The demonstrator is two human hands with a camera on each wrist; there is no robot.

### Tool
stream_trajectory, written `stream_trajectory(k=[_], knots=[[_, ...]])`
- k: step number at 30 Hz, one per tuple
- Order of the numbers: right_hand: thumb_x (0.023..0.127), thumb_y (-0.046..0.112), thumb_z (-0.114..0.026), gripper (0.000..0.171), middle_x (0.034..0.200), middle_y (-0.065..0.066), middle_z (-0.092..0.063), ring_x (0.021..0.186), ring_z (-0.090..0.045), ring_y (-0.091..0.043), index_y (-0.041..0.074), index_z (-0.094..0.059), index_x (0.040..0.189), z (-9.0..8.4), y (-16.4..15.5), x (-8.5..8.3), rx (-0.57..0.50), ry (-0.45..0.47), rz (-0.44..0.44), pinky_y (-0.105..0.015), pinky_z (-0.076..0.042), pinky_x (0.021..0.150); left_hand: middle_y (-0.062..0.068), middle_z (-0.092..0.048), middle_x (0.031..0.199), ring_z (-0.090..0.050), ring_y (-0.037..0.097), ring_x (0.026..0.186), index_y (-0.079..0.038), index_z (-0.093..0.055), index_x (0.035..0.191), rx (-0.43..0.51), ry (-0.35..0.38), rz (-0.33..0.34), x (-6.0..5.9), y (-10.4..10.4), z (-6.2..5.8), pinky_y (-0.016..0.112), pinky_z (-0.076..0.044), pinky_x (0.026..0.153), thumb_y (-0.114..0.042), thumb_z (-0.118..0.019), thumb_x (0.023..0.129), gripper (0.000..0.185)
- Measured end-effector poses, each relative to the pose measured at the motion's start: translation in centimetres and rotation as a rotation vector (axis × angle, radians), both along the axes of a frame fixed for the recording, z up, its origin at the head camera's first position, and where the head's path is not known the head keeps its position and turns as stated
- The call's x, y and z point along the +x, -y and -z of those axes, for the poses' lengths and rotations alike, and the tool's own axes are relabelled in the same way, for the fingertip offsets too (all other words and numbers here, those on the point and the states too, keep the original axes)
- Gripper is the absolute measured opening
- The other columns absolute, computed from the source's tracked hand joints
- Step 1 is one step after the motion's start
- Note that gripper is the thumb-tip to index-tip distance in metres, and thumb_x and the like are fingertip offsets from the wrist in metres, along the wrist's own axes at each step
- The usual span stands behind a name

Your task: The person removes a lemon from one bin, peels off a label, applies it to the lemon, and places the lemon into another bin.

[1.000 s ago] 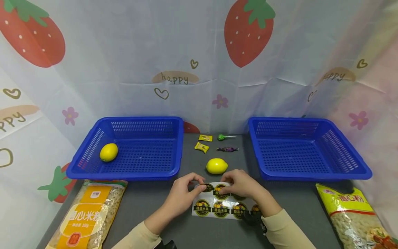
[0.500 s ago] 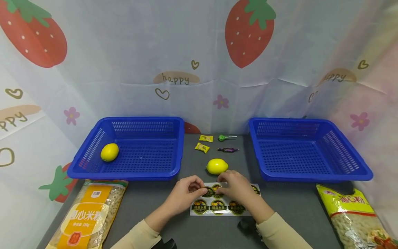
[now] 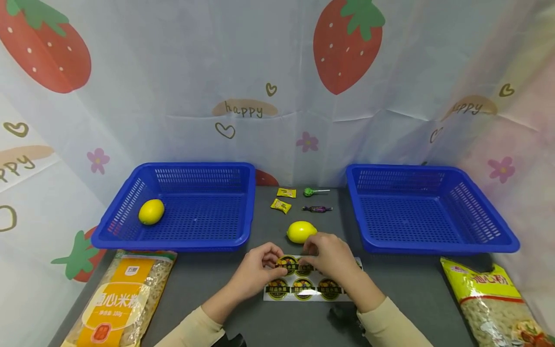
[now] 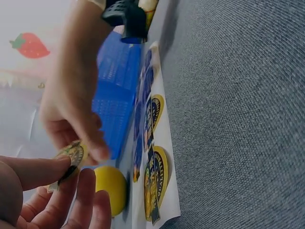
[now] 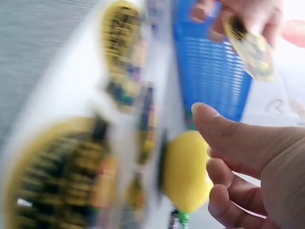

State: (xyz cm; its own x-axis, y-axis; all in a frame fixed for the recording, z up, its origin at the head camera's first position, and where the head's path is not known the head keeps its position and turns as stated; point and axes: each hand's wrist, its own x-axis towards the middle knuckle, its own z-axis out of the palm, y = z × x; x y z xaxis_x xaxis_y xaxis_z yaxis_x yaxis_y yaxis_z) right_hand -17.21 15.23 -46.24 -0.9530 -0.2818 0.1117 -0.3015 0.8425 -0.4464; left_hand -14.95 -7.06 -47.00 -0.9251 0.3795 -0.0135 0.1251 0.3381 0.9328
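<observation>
Hands at the sticker sheet (image 3: 303, 288), between two blue baskets (image 3: 182, 207)
Left hand (image 3: 256, 272) pinches a peeled sticker (image 3: 286, 263) above the sheet; right hand (image 3: 327, 258), fingers curled, holds nothing clear; a lemon (image 3: 301, 232) lies just beyond

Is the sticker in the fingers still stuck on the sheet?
No, it is peeled off. The left hand pinches the sticker clear of the sheet.

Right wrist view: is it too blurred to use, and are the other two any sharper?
Right wrist view: heavy blur smears the sticker sheet; the lemon is soft. Left wrist view: fairly sharp on the peeled sticker. Head view: evenly lit, sharp, wide-angle bending at the edges.
</observation>
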Motion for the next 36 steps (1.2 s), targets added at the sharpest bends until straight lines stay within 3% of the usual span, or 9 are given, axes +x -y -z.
stream_trajectory(k=[6,10,14,18,23,29,36], knots=[[0.076,0.027,-0.09,0.03,0.084,0.004,-0.064,0.075,-0.057,-0.01,0.014,-0.073,0.097,-1.4,-0.1,-1.3,-0.065,-0.051,-0.036,-0.029,-0.051,0.068,0.005,-0.071,0.087,-0.059,0.014,0.076,-0.005,-0.063,0.105,0.039,0.011,-0.024,0.1,-0.1,0.0,0.023,-0.049,0.068,-0.01,-0.08,0.085,0.027],[0.077,0.027,-0.09,0.041,0.103,-0.004,-0.065,0.097,-0.06,-0.022,0.014,-0.073,0.112,-1.4,0.1,-2.4,-0.065,-0.074,-0.033,-0.039,-0.054,0.082,0.004,-0.07,0.087,-0.058,0.013,0.074,-0.005,-0.065,0.113,0.031,0.015,-0.025,0.0,-0.2,0.1,0.023,-0.048,0.066,-0.01,-0.08,0.085,0.032],[0.077,0.026,-0.09,0.06,0.134,-0.009,-0.059,0.128,-0.051,-0.033,0.018,-0.066,0.132,-1.0,0.6,-3.4,-0.08,-0.009,-0.035,-0.052,-0.049,0.102,0.004,-0.071,0.09,-0.06,0.012,0.075,-0.006,-0.072,0.112,-0.007,-0.003,-0.022,-0.1,-0.2,0.3,0.023,-0.051,0.065,-0.012,-0.079,0.086,0.028],[0.077,0.024,-0.09,0.075,0.147,-0.011,-0.051,0.14,-0.042,-0.037,0.023,-0.057,0.144,-0.3,1.0,-4.1,-0.107,0.082,-0.04,-0.058,-0.042,0.109,0.004,-0.072,0.088,-0.063,0.013,0.074,-0.007,-0.075,0.101,-0.026,-0.012,-0.027,-0.1,-0.3,0.4,0.023,-0.053,0.063,-0.014,-0.078,0.087,0.016],[0.076,0.022,-0.09,0.079,0.149,-0.011,-0.051,0.142,-0.041,-0.038,0.023,-0.055,0.147,0.7,1.1,-4.4,-0.079,0.101,-0.045,-0.059,-0.037,0.113,0.004,-0.071,0.087,-0.063,0.013,0.072,-0.007,-0.074,0.098,-0.03,0.001,-0.019,-0.2,-0.4,0.3,0.023,-0.053,0.061,-0.014,-0.078,0.088,0.013],[0.081,0.012,-0.086,0.067,0.145,-0.011,-0.055,0.136,-0.048,-0.036,0.02,-0.06,0.142,1.4,0.9,-4.6,-0.055,0.043,-0.032,-0.057,-0.042,0.109,0.001,-0.07,0.082,-0.058,0.011,0.068,-0.009,-0.074,0.094,-0.028,-0.016,-0.051,-0.3,-0.3,0.1,0.022,-0.047,0.059,-0.012,-0.078,0.086,0.009],[0.085,0.029,-0.084,0.065,0.137,-0.012,-0.06,0.117,-0.062,-0.034,0.011,-0.058,0.142,0.9,0.0,-3.3,-0.293,0.085,0.029,-0.049,-0.055,0.092,0.003,-0.073,0.082,-0.06,0.009,0.067,-0.008,-0.073,0.096,0.016,-0.01,-0.045,-0.5,-0.4,0.2,0.021,-0.048,0.059,-0.013,-0.076,0.089,0.009]])
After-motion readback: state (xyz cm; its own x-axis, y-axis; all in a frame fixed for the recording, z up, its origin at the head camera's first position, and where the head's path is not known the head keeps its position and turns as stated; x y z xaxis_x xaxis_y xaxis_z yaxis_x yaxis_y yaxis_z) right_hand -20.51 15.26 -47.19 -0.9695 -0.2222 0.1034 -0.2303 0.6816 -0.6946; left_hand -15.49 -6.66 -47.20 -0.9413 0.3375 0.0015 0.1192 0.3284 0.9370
